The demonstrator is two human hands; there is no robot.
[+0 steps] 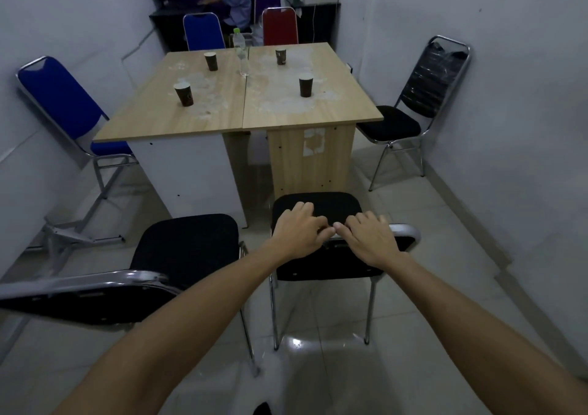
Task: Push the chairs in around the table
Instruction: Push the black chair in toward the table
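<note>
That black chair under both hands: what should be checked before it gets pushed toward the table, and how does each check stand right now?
1. Left hand grips the backrest top of the black chair: ok.
2. Right hand grips the same rail: ok.
3. Floor between chair and table free of obstacles: ok.
4. Seat lined up with an open gap: not ok, the wooden table base stands straight ahead.
5. Neighbouring black chair apart: ok.
6. All four feet flat on the floor: cannot tell.

Surface: we see a light wood-grain double table (pixel 191 118), white-smeared.
Load: we count four dark paper cups (pixel 184 94); one clear plastic bottle (pixel 241 50).
</note>
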